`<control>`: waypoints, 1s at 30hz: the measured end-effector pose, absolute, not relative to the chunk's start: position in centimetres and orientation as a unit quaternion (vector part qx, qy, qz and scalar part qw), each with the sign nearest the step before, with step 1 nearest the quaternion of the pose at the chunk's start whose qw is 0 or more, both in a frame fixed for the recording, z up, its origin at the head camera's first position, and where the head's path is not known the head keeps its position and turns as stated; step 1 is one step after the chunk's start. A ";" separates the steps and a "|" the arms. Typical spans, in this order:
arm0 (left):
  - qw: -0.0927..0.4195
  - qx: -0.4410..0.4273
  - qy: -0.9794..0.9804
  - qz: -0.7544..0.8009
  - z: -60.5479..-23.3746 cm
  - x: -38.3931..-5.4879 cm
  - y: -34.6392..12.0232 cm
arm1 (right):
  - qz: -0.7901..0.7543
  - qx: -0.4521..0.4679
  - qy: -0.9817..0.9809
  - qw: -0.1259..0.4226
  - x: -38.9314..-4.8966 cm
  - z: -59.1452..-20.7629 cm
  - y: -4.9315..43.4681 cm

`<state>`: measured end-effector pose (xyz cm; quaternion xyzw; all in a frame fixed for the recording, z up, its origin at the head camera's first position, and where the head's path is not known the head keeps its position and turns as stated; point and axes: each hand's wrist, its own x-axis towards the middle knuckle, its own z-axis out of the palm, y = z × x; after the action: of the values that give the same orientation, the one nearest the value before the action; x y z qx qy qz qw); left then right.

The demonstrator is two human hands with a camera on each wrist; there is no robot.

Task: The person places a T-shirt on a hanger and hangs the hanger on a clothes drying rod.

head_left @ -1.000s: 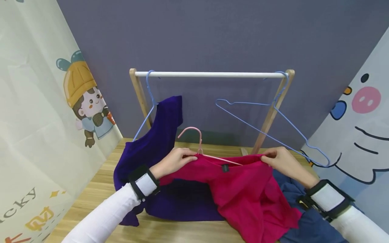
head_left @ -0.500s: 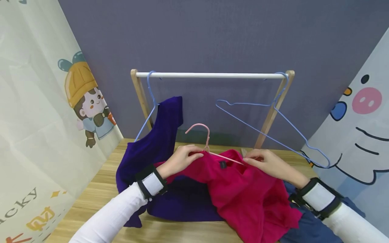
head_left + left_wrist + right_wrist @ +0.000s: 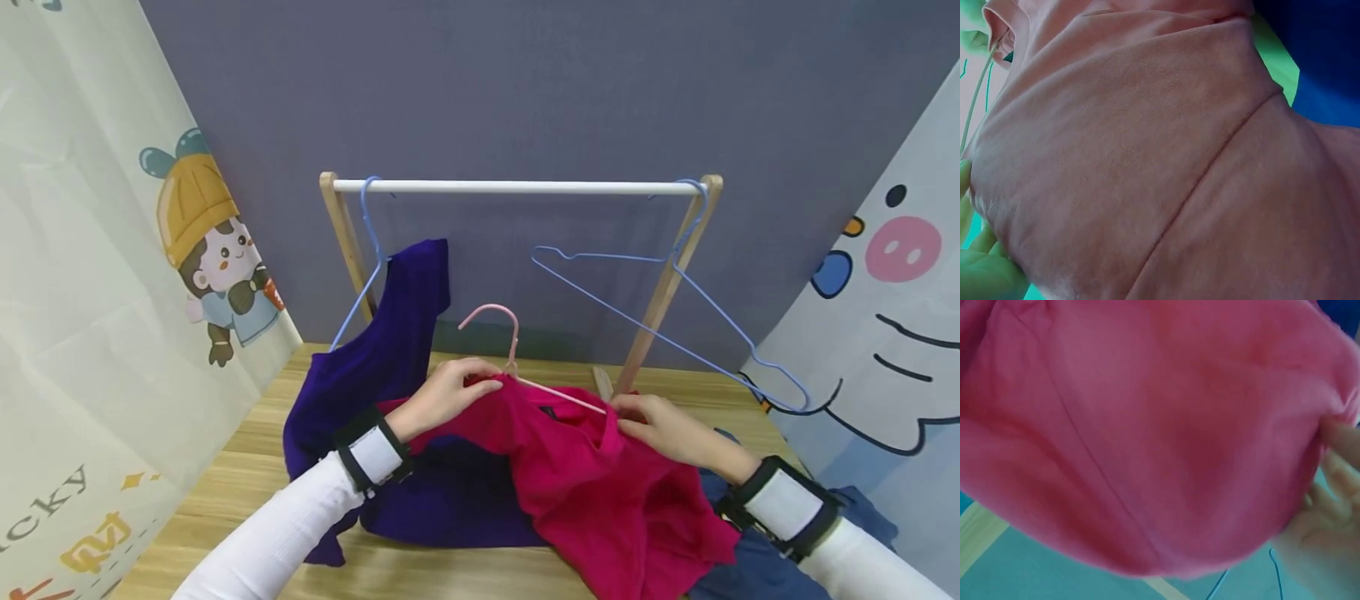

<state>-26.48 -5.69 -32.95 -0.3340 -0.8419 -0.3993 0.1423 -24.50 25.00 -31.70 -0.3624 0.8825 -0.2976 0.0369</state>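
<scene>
A crimson shirt spans both hands, its lower part spreading over the table. A pink hanger has its hook upright above the collar, and its right arm slants into the neckline. The left hand pinches shirt and hanger at the left shoulder, just beside the hook's base. At the right side of the neckline, the right hand pinches the fabric by the tip of the hanger's arm. In the left wrist view the shirt fills most of the frame; the hanger's left arm is hidden under cloth.
Behind stands a rack with a white rail. A purple shirt hangs off a blue hanger at its left. Another blue hanger hangs at the right end. Dark blue cloth lies below the right forearm.
The right hand has moved left and down to the hanger's arm tip, narrowing the stretched neckline. The left hand and the hanger have shifted slightly right.
</scene>
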 end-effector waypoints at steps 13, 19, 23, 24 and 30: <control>0.146 -0.316 -0.852 -0.391 -33.3 -26.6 -7.1 | -0.265 -0.328 0.899 -0.120 -23.7 -32.1 25.5; 0.158 -0.321 -0.851 -0.386 -33.4 -26.4 -7.6 | -0.242 -0.329 0.895 -0.178 -23.1 -32.0 26.2; 0.155 -0.314 -0.855 -0.382 -33.4 -26.5 -7.8 | -0.227 -0.321 0.897 -0.204 -22.7 -31.6 27.0; 0.153 -0.314 -0.856 -0.381 -33.4 -26.5 -7.8 | -0.223 -0.319 0.897 -0.208 -22.6 -31.4 27.2; 0.156 -0.330 -0.856 -0.366 -33.5 -26.6 -8.0 | -0.192 -0.308 0.911 -0.197 -21.9 -30.7 28.3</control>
<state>-26.56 -8.03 -33.53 -0.3303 -0.8559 -0.3659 0.1562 -21.85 28.25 -30.71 -0.3077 0.9109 -0.1923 -0.1966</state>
